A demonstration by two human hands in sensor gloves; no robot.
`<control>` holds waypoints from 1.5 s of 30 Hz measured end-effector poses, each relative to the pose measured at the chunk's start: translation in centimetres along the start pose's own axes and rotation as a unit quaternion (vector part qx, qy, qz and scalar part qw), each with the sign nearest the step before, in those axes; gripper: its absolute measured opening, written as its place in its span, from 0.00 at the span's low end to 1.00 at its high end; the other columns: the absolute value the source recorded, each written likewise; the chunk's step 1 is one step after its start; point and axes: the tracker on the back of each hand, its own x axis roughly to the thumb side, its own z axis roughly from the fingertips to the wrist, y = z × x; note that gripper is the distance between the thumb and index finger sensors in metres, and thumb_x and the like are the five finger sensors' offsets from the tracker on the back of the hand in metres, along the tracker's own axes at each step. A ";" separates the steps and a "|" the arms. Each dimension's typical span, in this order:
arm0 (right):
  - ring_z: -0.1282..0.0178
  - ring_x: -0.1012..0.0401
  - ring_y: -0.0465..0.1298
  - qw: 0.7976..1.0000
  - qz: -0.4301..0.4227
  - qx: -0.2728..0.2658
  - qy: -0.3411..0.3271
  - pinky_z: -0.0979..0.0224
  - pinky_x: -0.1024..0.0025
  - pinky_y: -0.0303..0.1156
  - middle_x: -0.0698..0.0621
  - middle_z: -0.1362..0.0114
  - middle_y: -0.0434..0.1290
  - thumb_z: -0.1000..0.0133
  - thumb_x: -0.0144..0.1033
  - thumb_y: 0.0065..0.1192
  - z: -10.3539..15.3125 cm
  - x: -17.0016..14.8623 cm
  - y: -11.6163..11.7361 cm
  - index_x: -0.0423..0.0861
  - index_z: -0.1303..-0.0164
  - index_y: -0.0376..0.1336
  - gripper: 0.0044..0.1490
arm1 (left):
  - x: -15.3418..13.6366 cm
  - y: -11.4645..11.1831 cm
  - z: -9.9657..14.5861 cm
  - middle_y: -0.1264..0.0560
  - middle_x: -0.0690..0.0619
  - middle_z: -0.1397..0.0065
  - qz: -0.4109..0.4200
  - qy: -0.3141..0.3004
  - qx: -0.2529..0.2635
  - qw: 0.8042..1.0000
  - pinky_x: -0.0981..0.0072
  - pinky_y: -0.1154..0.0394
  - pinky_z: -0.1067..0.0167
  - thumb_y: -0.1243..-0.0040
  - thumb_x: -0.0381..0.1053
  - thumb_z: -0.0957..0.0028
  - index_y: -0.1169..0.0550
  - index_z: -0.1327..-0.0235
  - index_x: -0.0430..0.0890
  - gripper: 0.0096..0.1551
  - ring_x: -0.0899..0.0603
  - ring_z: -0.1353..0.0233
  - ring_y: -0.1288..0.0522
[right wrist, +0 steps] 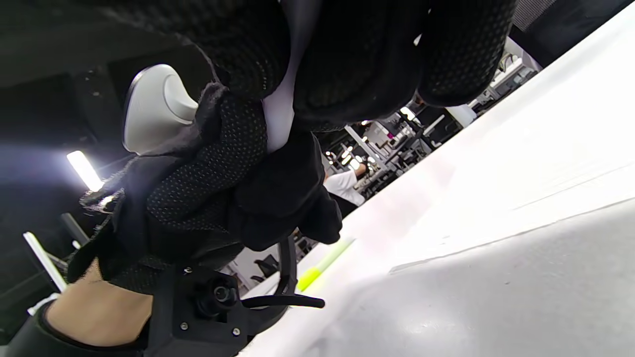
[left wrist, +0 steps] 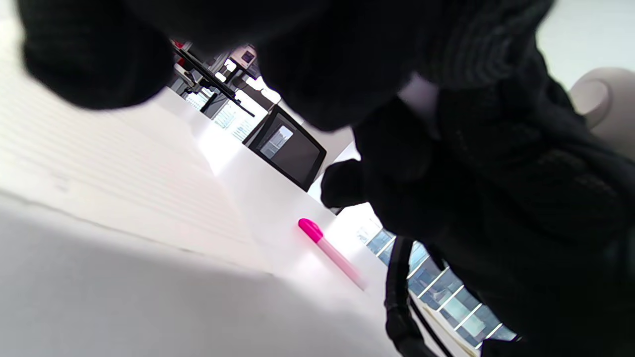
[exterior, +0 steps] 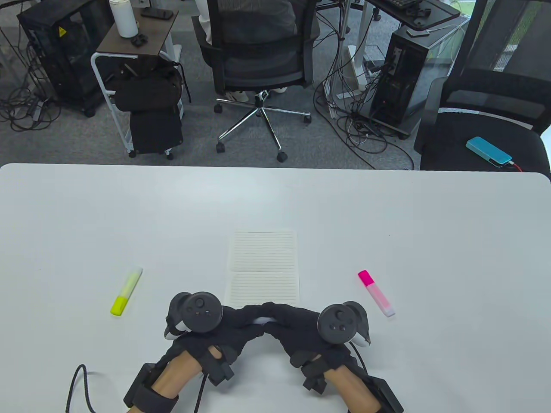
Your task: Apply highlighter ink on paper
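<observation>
1. Nearest the counter's [exterior: 86,206] near edge, the left hand [exterior: 224,322] and right hand [exterior: 297,325] meet at the middle. Both wear black knit gloves, dotted on the palm side, and each carries a rounded dark tracker on its back.
2. The fingers [right wrist: 278,198] of both hands are curled together around a small white object [exterior: 263,320]. Only slivers of it show between the gloves, so I cannot tell what it is.
3. Just beyond the hands lies the paper [exterior: 263,269], a cream ruled sheet with a crease across its middle. It lies flat at the counter's centre, and its near edge is close to the knuckles.
4. Toward the left edge lies the yellow highlighter [exterior: 126,291], slanted, with a bright cap at its near end and a paler translucent barrel.
5. Toward the right edge lies the pink highlighter [exterior: 376,293], slanted the other way, with its vivid cap at the far end. Both pens are well apart from the paper.
6. The counter is smooth matte white with rounded far corners.
7. Beyond it is grey carpet with tangled cables, a mesh office chair [exterior: 258,51] on a chrome star base, a white wheeled cart [exterior: 133,77] with a wooden top, and black computer towers.
</observation>
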 end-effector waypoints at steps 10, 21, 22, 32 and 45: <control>0.55 0.51 0.79 0.998 0.015 -0.056 0.006 0.32 0.43 0.72 0.43 0.38 0.76 0.33 0.39 0.65 0.9 -0.2 -2.7 0.52 0.23 0.61 0.27 | -2.3 2.8 1.8 0.17 0.57 0.50 -0.115 0.092 0.038 0.988 0.43 0.22 0.44 0.63 0.78 0.58 0.32 0.31 0.48 0.50 0.50 0.62 0.17; 0.49 0.48 0.80 0.995 0.037 -0.046 0.079 0.31 0.41 0.70 0.41 0.34 0.75 0.33 0.37 0.65 1.1 -1.8 -3.1 0.50 0.22 0.61 0.28 | -7.1 4.0 2.4 0.30 0.56 0.31 -0.279 0.342 -0.063 0.895 0.34 0.41 0.30 0.44 0.51 0.52 0.33 0.28 0.58 0.34 0.41 0.36 0.29; 0.47 0.47 0.79 0.995 0.043 -0.041 0.085 0.30 0.40 0.70 0.41 0.33 0.74 0.33 0.36 0.65 1.1 -1.9 -3.0 0.50 0.22 0.60 0.28 | -7.3 3.9 2.3 0.31 0.56 0.31 -0.285 0.349 -0.070 0.890 0.35 0.41 0.30 0.43 0.49 0.53 0.31 0.29 0.58 0.33 0.41 0.36 0.29; 0.40 0.45 0.77 0.990 0.077 -0.017 0.115 0.29 0.39 0.68 0.42 0.27 0.71 0.32 0.35 0.63 0.9 -2.4 -2.5 0.51 0.21 0.58 0.29 | -8.0 2.4 1.6 0.38 0.52 0.26 -0.304 0.360 -0.134 0.872 0.37 0.40 0.30 0.39 0.41 0.56 0.37 0.27 0.53 0.40 0.39 0.30 0.34; 0.46 0.47 0.79 0.987 0.082 -0.020 0.135 0.32 0.41 0.70 0.40 0.32 0.74 0.32 0.36 0.63 0.9 -2.2 -2.9 0.52 0.21 0.60 0.28 | -7.7 2.6 2.1 0.50 0.47 0.20 -0.280 0.371 -0.129 0.876 0.35 0.44 0.28 0.41 0.50 0.55 0.46 0.25 0.51 0.44 0.34 0.23 0.44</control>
